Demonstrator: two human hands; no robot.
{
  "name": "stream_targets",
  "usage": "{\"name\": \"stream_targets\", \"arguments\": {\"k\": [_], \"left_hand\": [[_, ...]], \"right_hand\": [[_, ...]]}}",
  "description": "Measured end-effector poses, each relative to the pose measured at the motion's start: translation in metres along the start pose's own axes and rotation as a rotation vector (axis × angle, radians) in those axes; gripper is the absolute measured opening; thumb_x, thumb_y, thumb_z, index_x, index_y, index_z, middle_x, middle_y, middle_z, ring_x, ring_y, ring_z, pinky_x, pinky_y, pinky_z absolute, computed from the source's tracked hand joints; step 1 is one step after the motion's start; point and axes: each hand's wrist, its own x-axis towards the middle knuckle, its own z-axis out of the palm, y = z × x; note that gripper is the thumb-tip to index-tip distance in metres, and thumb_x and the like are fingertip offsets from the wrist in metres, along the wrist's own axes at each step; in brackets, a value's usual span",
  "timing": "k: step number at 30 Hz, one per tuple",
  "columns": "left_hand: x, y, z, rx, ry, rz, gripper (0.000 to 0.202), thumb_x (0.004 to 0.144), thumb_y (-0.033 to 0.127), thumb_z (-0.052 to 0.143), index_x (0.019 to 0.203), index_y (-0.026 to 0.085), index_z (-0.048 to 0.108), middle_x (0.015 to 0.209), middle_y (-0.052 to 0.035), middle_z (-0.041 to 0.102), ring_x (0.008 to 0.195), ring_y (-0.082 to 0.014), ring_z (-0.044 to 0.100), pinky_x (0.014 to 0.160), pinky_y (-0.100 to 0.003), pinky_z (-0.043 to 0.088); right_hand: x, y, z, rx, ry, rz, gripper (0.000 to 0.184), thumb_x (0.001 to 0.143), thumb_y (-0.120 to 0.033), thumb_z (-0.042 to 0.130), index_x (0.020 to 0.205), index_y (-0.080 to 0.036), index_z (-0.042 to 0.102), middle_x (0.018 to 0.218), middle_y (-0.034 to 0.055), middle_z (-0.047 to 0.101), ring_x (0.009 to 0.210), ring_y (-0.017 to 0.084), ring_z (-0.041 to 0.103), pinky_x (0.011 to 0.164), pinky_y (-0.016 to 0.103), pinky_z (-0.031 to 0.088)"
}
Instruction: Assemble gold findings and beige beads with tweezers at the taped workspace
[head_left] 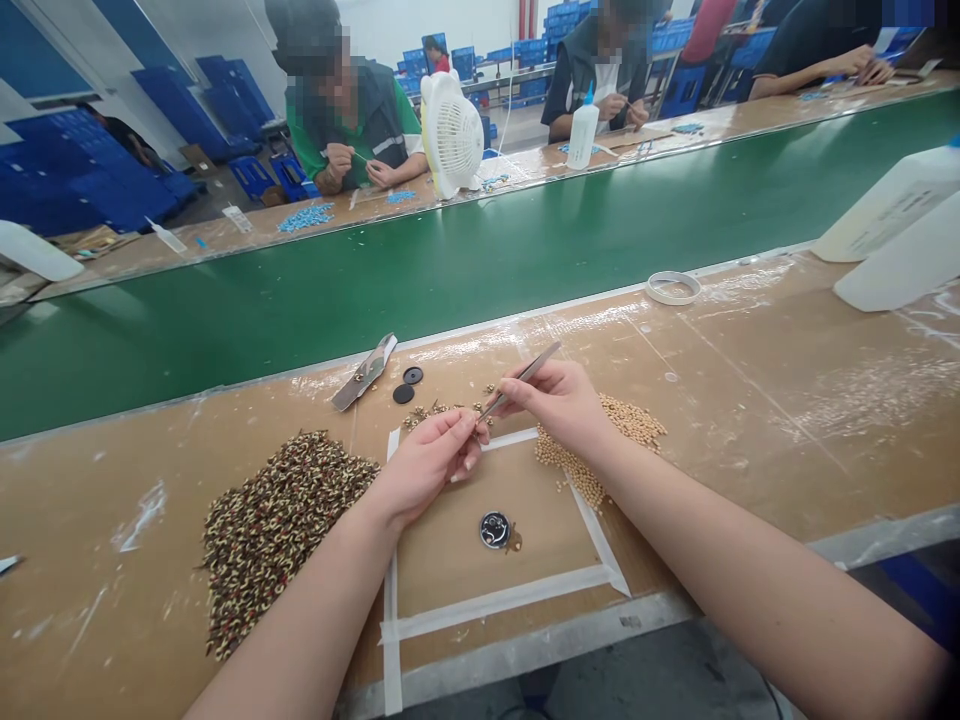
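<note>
My right hand (564, 402) grips a pair of metal tweezers (541, 358), slanted so the tip points down at the fingertips of my left hand. My left hand (429, 462) is closed in a pinch; whatever it holds is too small to make out. Both hands meet above the far edge of a taped rectangle on the table. Inside that rectangle sits a small round black dish (495, 530) with shiny liquid in it. Small gold-coloured pieces (429, 410) lie behind my left hand. Beige beads (634, 422) are heaped beside my right wrist.
A large heap of tiny dark, yellow and red pieces (281, 530) lies left of my left forearm. Beyond are black discs (403, 394), a folded strip (365, 374), a tape ring (673, 288) and white bottles (904, 250). Across the green belt (570, 225), other people work near a fan (454, 135).
</note>
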Motion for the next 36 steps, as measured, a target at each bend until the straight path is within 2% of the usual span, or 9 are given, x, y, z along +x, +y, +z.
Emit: {"name": "stream_targets", "arguments": {"k": [12,17,23,28,31,36], "left_hand": [[0.001,-0.004,-0.002,0.052,0.008,0.001,0.037,0.097,0.053,0.065,0.095,0.016,0.067,0.073,0.0001,0.055,0.057,-0.0087,0.041,0.054,-0.023,0.026],[0.002,-0.005,-0.002,0.091,0.011,-0.003,0.038,0.099,0.054,0.062,0.093,0.016,0.066,0.063,0.0026,0.051,0.054,-0.0081,0.037,0.053,-0.024,0.022],[0.002,-0.006,-0.001,0.102,0.013,-0.016,0.038,0.099,0.053,0.063,0.091,0.017,0.065,0.060,0.0031,0.051,0.051,-0.0080,0.036,0.051,-0.024,0.021],[0.004,-0.005,0.001,0.103,0.044,0.006,0.039,0.099,0.055,0.061,0.090,0.016,0.065,0.059,0.0026,0.052,0.049,-0.0085,0.037,0.050,-0.023,0.023],[0.006,-0.004,0.000,0.074,0.109,0.048,0.035,0.097,0.051,0.065,0.092,0.017,0.066,0.058,0.0029,0.053,0.049,-0.0084,0.039,0.049,-0.022,0.025],[0.005,-0.002,-0.001,0.063,0.114,0.061,0.029,0.090,0.045,0.075,0.092,0.018,0.067,0.059,0.0050,0.053,0.048,-0.0062,0.037,0.049,-0.020,0.027]], "right_hand": [[0.000,0.009,-0.003,-0.040,-0.024,-0.038,0.029,0.082,-0.049,0.084,0.082,-0.020,0.078,0.078,0.0046,0.080,0.071,0.020,0.078,0.072,0.036,0.068],[-0.004,0.005,-0.003,-0.158,-0.031,-0.123,0.021,0.085,-0.043,0.083,0.083,-0.022,0.080,0.080,0.0027,0.081,0.073,0.019,0.079,0.073,0.035,0.068],[-0.009,0.000,-0.002,-0.319,-0.007,-0.182,0.020,0.089,-0.043,0.079,0.081,-0.024,0.080,0.078,0.0016,0.080,0.073,0.018,0.078,0.070,0.032,0.065],[-0.009,-0.003,-0.003,-0.226,-0.004,-0.138,0.025,0.086,-0.046,0.081,0.081,-0.022,0.079,0.075,0.0025,0.079,0.069,0.018,0.077,0.069,0.033,0.066],[-0.011,-0.008,-0.003,-0.144,-0.156,-0.110,0.025,0.085,-0.045,0.083,0.080,-0.021,0.079,0.074,0.0025,0.079,0.067,0.017,0.076,0.067,0.031,0.066],[-0.017,-0.008,0.000,-0.274,-0.626,-0.118,0.020,0.088,-0.039,0.081,0.081,-0.020,0.080,0.075,0.0017,0.078,0.068,0.014,0.072,0.066,0.027,0.059]]}}
